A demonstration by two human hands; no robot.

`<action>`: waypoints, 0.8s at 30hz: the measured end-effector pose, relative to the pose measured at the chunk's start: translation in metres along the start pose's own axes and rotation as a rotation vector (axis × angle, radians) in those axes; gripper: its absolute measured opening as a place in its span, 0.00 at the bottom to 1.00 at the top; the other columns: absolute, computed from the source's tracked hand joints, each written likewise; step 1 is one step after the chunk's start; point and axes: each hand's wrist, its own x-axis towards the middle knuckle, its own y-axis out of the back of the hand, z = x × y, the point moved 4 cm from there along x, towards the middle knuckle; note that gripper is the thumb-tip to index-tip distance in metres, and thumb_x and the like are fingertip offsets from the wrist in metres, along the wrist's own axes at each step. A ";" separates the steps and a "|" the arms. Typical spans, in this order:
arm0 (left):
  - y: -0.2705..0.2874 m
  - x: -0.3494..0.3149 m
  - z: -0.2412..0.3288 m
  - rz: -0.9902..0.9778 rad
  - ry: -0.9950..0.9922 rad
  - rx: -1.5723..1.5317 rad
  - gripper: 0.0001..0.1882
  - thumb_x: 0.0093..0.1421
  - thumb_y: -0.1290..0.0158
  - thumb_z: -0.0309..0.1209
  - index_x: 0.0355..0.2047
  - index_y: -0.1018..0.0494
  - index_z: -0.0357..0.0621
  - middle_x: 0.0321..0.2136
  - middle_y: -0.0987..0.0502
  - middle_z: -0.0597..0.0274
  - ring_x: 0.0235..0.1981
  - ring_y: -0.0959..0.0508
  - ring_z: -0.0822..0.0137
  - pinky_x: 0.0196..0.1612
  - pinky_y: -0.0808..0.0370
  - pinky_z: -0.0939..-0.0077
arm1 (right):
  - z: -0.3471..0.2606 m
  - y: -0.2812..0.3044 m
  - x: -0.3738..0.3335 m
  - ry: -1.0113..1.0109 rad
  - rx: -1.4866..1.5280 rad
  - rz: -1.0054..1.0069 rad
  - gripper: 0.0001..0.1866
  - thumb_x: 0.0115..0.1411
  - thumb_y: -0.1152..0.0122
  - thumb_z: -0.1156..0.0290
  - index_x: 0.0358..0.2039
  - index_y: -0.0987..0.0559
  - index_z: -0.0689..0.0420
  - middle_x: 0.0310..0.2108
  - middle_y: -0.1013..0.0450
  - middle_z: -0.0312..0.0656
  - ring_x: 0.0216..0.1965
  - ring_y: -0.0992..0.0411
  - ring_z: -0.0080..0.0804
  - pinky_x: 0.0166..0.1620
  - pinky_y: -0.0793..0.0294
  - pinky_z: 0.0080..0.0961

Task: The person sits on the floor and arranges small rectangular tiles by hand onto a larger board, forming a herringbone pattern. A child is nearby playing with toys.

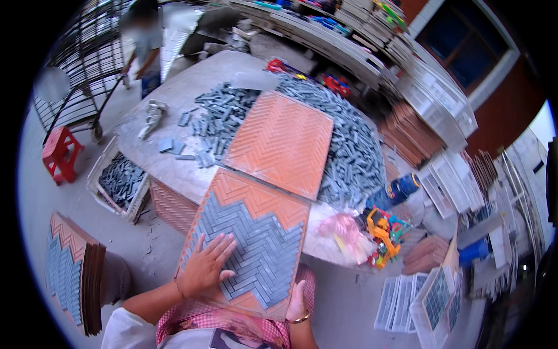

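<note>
An orange tray (238,185) with a herringbone pattern of grooves leans from my lap onto the table edge. Grey-blue strip tiles (256,250) fill its middle in a herringbone pattern, while orange grooves show bare at the top and bottom. My left hand (209,262) lies flat on the tiles at the tray's left, its fingers stretched out. At the lower right edge, my right hand (298,301) holds the tray from the side; some of its fingers are hidden. Beyond it, a second orange tray (282,139) without tiles lies on the tile pile.
Loose grey tiles (354,157) heap across the table (192,75). A tile-filled crate (139,200) and a red stool (61,154) stand left, near a tray stack (87,279). Plastic toys (381,235) and a blue bottle (398,189) lie right. A person (145,52) stands beyond.
</note>
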 end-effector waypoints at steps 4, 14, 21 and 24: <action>-0.024 0.004 0.013 -0.103 -0.071 -0.003 0.38 0.55 0.58 0.53 0.60 0.47 0.42 0.61 0.47 0.57 0.63 0.48 0.56 0.61 0.59 0.45 | 0.014 0.015 0.009 -0.057 0.004 0.044 0.35 0.65 0.73 0.46 0.60 0.45 0.63 0.60 0.46 0.39 0.60 0.48 0.30 0.62 0.52 0.26; -0.057 0.002 0.075 -0.254 -0.258 0.056 0.43 0.53 0.58 0.59 0.60 0.48 0.40 0.61 0.46 0.56 0.62 0.46 0.60 0.61 0.56 0.45 | 0.038 0.024 0.011 -0.069 0.152 -0.100 0.34 0.66 0.74 0.48 0.56 0.38 0.65 0.54 0.37 0.41 0.54 0.39 0.28 0.57 0.42 0.24; -0.046 0.006 0.069 -0.248 -0.219 -0.016 0.44 0.53 0.60 0.61 0.60 0.48 0.39 0.61 0.46 0.54 0.61 0.45 0.58 0.61 0.56 0.46 | 0.025 0.008 0.004 -0.034 0.287 -0.173 0.34 0.67 0.77 0.49 0.57 0.39 0.66 0.56 0.39 0.42 0.55 0.40 0.29 0.59 0.44 0.25; -0.051 0.014 0.063 -0.226 -0.207 0.107 0.45 0.52 0.60 0.61 0.60 0.48 0.39 0.61 0.46 0.54 0.62 0.45 0.57 0.61 0.56 0.45 | 0.020 0.001 0.005 -0.180 0.465 -0.231 0.34 0.66 0.78 0.49 0.58 0.41 0.65 0.57 0.40 0.42 0.57 0.42 0.30 0.61 0.47 0.26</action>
